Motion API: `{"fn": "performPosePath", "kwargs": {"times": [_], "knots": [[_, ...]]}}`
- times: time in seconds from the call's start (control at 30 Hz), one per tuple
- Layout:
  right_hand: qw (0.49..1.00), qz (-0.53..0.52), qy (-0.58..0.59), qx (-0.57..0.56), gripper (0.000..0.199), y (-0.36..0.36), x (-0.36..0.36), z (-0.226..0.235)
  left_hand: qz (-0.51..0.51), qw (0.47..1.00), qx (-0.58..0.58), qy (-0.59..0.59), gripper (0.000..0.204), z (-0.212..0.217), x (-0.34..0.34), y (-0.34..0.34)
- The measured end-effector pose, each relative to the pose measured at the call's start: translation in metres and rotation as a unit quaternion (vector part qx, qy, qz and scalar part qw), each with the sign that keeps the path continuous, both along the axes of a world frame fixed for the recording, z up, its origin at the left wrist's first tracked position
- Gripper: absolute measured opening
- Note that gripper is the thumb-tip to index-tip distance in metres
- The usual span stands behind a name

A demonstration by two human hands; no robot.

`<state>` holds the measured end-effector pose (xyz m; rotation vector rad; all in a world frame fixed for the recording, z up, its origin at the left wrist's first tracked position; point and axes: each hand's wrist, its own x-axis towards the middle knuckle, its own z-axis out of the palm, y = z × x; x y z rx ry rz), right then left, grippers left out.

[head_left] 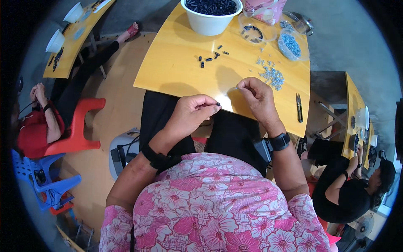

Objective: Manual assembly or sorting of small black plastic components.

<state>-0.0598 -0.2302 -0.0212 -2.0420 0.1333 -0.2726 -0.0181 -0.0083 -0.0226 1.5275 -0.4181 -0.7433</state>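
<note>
Nearest the camera, a pink floral blouse [214, 201] fills the lower field, with both forearms rising from it, each wearing a black wrist strap. The left hand [191, 113] is curled above the lap, its thumb and fingertips pressed together on a small black part [218, 103] at the near edge of the yellow table [176, 67]. Just beside it, the right hand [258, 98] rests over the table edge, fingers bent and pinched on a thin pale piece [238, 88] too small to identify. Right of this hand a pair of dark snips [299, 107] lies flat on the tabletop. Farther in, a loose heap of small silvery screws [272, 76] lies right of centre, and a scatter of black parts [212, 56] lies near the middle, well apart from the heap. At the far edge stands a white bowl [210, 23] filled with black parts; beside it are a clear dish [254, 32] holding a few dark pieces and a clear tub [292, 45] of bluish-silver screws. At left, a seated person in red [35, 126] occupies a red plastic chair [79, 126]; at right, a person in black [348, 189] works at another yellow table.
</note>
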Motion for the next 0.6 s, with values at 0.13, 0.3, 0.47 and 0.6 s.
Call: {"fn": "performPosePath", "kwargs": {"times": [0.13, 0.3, 0.47, 0.6], "knots": [[0.998, 0.035, 0.043, 0.026, 0.009, 0.02, -0.009, 0.02, -0.003, 1.0, -0.022, -0.006, 0.019, -0.001, -0.001, 0.002], [0.994, 0.089, 0.001, -0.061, 0.009, 0.033, -0.018, 0.036, 0.007, 1.0, -0.029, 0.002, 0.02, 0.007, -0.008, 0.004], [0.989, 0.107, -0.01, -0.099, 0.008, 0.037, -0.024, 0.042, 0.003, 0.999, -0.03, -0.013, 0.02, 0.007, -0.011, 0.007], [0.982, 0.122, -0.038, -0.136, 0.008, 0.039, -0.027, 0.044, 0.006, 0.999, -0.029, -0.046, 0.019, 0.009, -0.014, 0.008]]}}
